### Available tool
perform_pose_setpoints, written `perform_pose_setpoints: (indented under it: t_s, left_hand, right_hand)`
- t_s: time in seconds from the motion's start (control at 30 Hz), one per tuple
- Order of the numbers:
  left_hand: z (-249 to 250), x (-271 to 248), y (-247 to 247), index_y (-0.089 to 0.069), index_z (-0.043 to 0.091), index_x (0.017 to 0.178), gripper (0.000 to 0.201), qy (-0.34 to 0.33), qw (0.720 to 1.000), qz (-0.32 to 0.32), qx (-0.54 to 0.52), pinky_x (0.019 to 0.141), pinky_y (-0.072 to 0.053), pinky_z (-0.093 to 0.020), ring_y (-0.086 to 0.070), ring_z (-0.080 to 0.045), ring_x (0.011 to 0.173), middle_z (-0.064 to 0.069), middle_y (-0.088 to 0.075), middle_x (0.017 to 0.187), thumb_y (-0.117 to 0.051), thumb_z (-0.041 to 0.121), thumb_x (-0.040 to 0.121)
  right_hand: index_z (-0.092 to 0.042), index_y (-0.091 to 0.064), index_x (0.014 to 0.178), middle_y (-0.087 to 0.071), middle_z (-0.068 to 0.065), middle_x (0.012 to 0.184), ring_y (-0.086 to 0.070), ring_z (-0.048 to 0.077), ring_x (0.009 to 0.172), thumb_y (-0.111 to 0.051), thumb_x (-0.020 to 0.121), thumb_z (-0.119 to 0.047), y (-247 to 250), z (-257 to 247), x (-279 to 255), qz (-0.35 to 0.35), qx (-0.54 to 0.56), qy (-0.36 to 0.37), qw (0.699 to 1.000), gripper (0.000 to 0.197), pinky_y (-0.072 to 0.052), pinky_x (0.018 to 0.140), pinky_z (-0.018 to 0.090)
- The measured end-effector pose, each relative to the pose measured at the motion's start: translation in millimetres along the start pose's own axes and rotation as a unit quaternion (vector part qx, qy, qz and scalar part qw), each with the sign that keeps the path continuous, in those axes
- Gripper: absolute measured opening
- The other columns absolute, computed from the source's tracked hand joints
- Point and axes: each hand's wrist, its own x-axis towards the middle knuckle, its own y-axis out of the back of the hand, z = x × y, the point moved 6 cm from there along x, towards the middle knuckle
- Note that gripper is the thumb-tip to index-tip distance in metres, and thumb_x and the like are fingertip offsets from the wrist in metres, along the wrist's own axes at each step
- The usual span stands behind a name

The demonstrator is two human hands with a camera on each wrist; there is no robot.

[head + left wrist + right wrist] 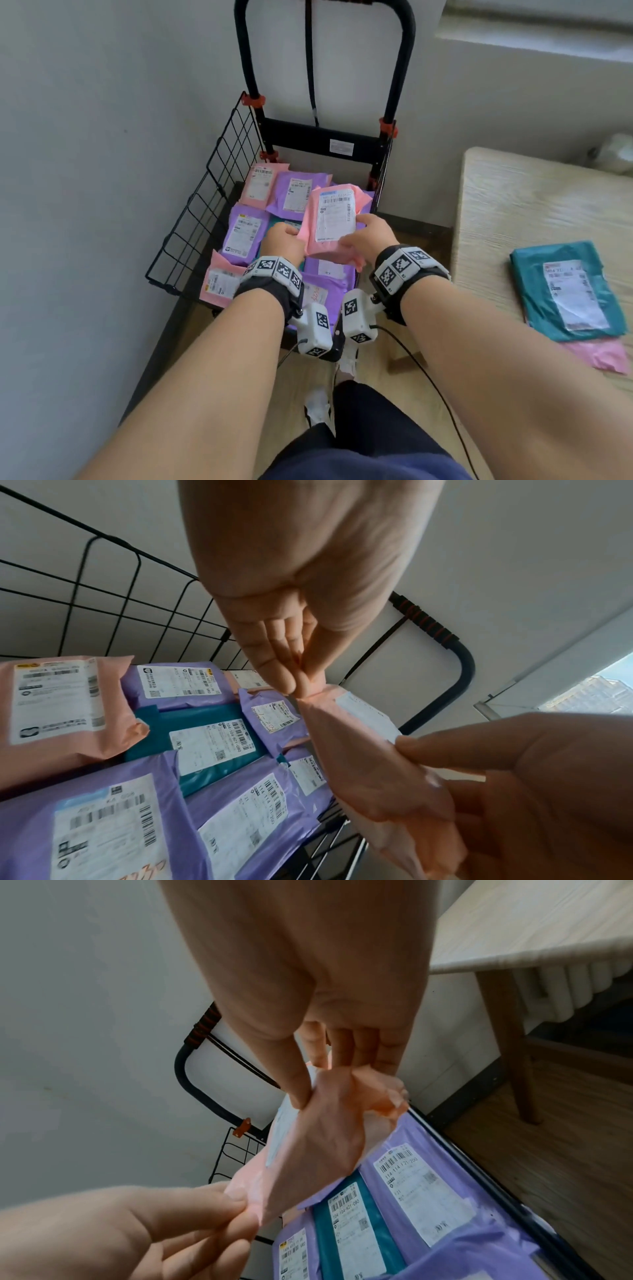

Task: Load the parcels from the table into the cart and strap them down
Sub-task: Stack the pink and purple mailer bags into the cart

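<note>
A pink parcel (331,219) with a white label hangs over the black wire cart (195,219), held by both hands. My left hand (284,236) pinches its left edge (308,696) between thumb and fingers. My right hand (370,233) pinches its right edge (329,1088). Below it lie several purple parcels (241,234), pink parcels (262,181) and a teal parcel (205,739) on the cart floor. On the table (513,205) to the right a teal parcel (568,291) lies on top of a pink parcel (599,354).
The cart's black handle frame (400,68) rises at the back against the grey wall, with a black strap (311,68) hanging from it. A wire side panel stands on the cart's left. My legs and shoe (318,407) stand on the wooden floor below.
</note>
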Motion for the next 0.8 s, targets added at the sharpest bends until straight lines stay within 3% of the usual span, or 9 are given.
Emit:
perform_pose_setpoints:
  t_s: [0.07,0.17,0.23,0.3,0.4,0.53,0.6,0.7,0.8]
  left_hand:
    - [3.7,23.1,-3.0,-0.046,0.025,0.076,0.020,0.012,1.000,0.008,-0.009,0.078,-0.058,-0.044,-0.069,-0.030,0.081,-0.008,-0.069,0.090,-0.049,0.005,0.078]
    - [20.6,53.2,-8.4,-0.046,0.023,0.070,0.025,0.003,1.000,0.005,-0.018,0.078,-0.058,-0.046,-0.068,-0.033,0.083,-0.011,-0.066,0.092,-0.043,0.000,0.082]
    - [31.4,74.5,-14.4,-0.052,0.022,0.065,0.031,-0.001,1.000,-0.006,-0.016,0.081,-0.057,-0.046,-0.068,-0.034,0.087,-0.011,-0.067,0.097,-0.042,-0.002,0.082]
    - [40.5,96.5,-22.1,-0.061,0.022,0.067,0.033,0.004,1.000,-0.023,-0.009,0.085,-0.056,-0.043,-0.068,-0.033,0.092,-0.011,-0.070,0.103,-0.045,-0.003,0.083]
    - [47.1,125.9,-36.8,-0.073,0.013,0.101,0.033,0.018,0.999,-0.049,0.000,0.092,-0.053,-0.039,-0.066,-0.028,0.104,-0.010,-0.068,0.117,-0.047,-0.002,0.087]
    - [45.3,155.3,-61.5,-0.066,0.012,0.120,0.040,0.029,0.994,-0.098,0.037,0.100,-0.048,-0.037,-0.060,-0.028,0.116,-0.010,-0.065,0.124,-0.045,-0.002,0.089]
    - [43.2,167.9,-74.4,-0.063,0.013,0.125,0.042,0.022,0.988,-0.134,0.073,0.104,-0.043,-0.035,-0.055,-0.027,0.122,-0.008,-0.059,0.132,-0.044,-0.002,0.090]
    - [35.9,188.0,-93.1,-0.059,0.017,0.130,0.046,0.012,0.975,-0.180,0.130,0.106,-0.041,-0.035,-0.052,-0.027,0.125,-0.005,-0.052,0.140,-0.040,0.001,0.092]
    - [28.3,203.3,-112.0,-0.055,0.025,0.134,0.049,-0.028,0.940,-0.235,0.248,0.109,-0.038,-0.040,-0.047,-0.030,0.129,-0.005,-0.048,0.144,-0.039,0.006,0.092]
  right_hand:
    - [-0.017,-0.035,0.146,-0.054,0.007,0.132,-0.059,0.025,0.113,-0.064,0.086,-0.008,0.2,-10.2,17.7,0.010,-0.026,0.009,1.000,0.067,-0.052,0.095,0.041]
    - [-0.025,-0.027,0.150,-0.047,0.005,0.140,-0.057,0.020,0.114,-0.059,0.090,-0.011,-3.4,-24.0,52.3,-0.004,-0.035,0.024,0.999,0.070,-0.049,0.099,0.036]
    - [-0.031,-0.032,0.148,-0.050,0.005,0.137,-0.058,0.018,0.103,-0.054,0.093,-0.008,-7.4,-30.3,80.7,-0.018,-0.019,0.016,1.000,0.064,-0.052,0.085,0.029]
    - [-0.034,-0.038,0.145,-0.053,0.006,0.134,-0.063,0.022,0.094,-0.054,0.091,-0.004,-8.6,-36.3,108.8,-0.017,-0.041,0.009,0.999,0.064,-0.055,0.065,0.029]
    - [-0.034,-0.043,0.142,-0.053,0.008,0.134,-0.066,0.026,0.092,-0.053,0.088,0.001,-10.6,-40.4,148.5,-0.023,-0.066,-0.011,0.997,0.065,-0.056,0.057,0.032]
    - [-0.030,-0.040,0.144,-0.049,0.006,0.139,-0.062,0.026,0.110,-0.054,0.088,-0.003,-14.2,-38.2,193.7,-0.038,-0.108,-0.040,0.993,0.064,-0.056,0.087,0.038]
    - [-0.032,-0.038,0.145,-0.047,0.005,0.142,-0.059,0.026,0.115,-0.049,0.091,-0.004,-17.4,-33.8,213.5,-0.034,-0.118,-0.059,0.991,0.062,-0.054,0.086,0.034]
    - [-0.029,-0.036,0.146,-0.047,0.007,0.142,-0.053,0.027,0.122,-0.044,0.095,-0.007,-20.7,-20.7,239.7,-0.037,-0.130,-0.092,0.986,0.056,-0.046,0.098,0.033]
    - [-0.021,-0.035,0.147,-0.046,0.011,0.143,-0.048,0.028,0.128,-0.046,0.095,-0.009,-23.7,-8.2,258.7,-0.042,-0.173,-0.097,0.979,0.054,-0.041,0.101,0.032]
